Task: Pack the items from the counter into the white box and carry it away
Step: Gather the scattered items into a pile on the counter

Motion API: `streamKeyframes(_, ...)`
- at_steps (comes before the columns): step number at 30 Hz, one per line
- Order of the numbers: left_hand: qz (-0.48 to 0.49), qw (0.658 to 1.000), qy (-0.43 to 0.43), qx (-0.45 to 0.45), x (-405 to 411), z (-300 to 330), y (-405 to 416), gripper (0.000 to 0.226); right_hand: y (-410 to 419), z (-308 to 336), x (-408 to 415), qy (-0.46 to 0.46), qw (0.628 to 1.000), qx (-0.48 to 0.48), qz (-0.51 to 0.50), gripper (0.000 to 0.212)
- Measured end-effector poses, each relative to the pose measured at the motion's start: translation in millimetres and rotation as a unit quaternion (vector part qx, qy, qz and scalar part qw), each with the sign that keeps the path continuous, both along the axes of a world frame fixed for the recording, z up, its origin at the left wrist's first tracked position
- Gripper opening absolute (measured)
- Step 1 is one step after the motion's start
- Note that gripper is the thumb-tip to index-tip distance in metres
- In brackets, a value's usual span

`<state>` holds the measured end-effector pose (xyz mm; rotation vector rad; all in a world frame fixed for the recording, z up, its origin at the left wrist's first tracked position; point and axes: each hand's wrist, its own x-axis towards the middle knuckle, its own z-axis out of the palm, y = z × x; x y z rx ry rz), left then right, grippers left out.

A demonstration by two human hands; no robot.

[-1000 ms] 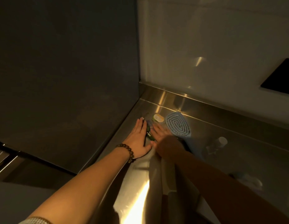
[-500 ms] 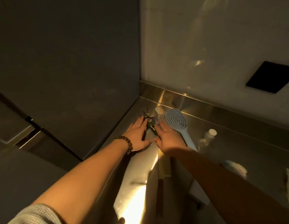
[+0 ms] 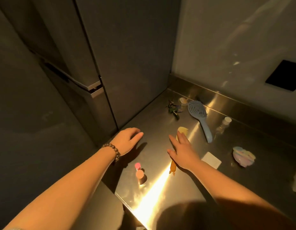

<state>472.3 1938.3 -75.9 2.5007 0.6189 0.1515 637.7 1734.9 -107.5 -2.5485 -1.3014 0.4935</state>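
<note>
Both hands, left hand and right hand, hover empty with slack grip over the counter; no white box shows, so gather the yellow comb beneath the right first.

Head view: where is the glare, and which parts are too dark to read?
Head view: a bright warm streak crosses the steel counter near the front edge; the dark cabinet shows little detail; the small items by the hairbrush are dim.
</note>
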Motion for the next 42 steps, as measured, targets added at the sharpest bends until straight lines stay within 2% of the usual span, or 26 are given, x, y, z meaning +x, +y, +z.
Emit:
streamKeyframes(3, 0.037, 0.997, -0.006, -0.069, -32.3, -9.5, -23.6, 0.065, -4.6, -9.8, -16.6, -0.028, 1.0, -0.009, -0.003, 0.067)
streamKeyframes(7, 0.084, 0.983, -0.05, -0.152, -55.1, -19.4, -60.0, 0.067, -8.2, -19.7, -30.8, -0.045, 0.998, -0.026, -0.019, 0.069)
streamKeyframes(13, 0.106, 0.98, -0.047, -0.159, -60.0, -25.3, -108.7, 0.094, -12.2, -25.7, -37.5, -0.056, 0.998, -0.034, -0.02, 0.055)
streamKeyframes(15, 0.128, 0.975, -0.063, -0.17, -59.1, -28.1, -117.3, 0.085, -13.4, -25.2, -37.7, -0.037, 0.999, -0.021, -0.019, 0.054)
streamKeyframes(19, 0.196, 0.964, -0.104, -0.146, -55.4, -31.1, -127.6, 0.032, -17.8, -23.1, -38.0, -0.001, 0.999, 0.036, 0.018, 0.048)
streamKeyframes(23, 0.231, 0.957, -0.102, -0.14, -48.1, -29.6, -131.3, 0.012, -24.7, -17.5, -37.2, 0.032, 0.996, 0.077, 0.013, 0.049)
streamKeyframes(29, 0.24, 0.956, -0.107, -0.127, -25.0, -28.5, -125.4, 0.004, -26.4, -14.3, -23.4, -0.053, 0.992, 0.104, -0.041, 0.041)
streamKeyframes(32, 0.233, 0.958, -0.11, -0.126, -2.0, -21.7, -117.9, 0.002, -25.4, -12.3, -9.7, -0.044, 0.991, 0.112, -0.065, 0.04)
streamKeyframes(36, 0.213, 0.956, -0.162, -0.118, 34.8, -9.1, -103.0, 0.01, -20.3, -4.2, 19.0, -0.014, 0.98, 0.161, -0.114, 0.036)
streamKeyframes(42, 0.172, 0.952, -0.21, -0.144, 94.3, 1.3, -76.7, 0.013, -2.7, 14.5, 70.3, -0.056, 0.959, 0.233, -0.149, 0.039)
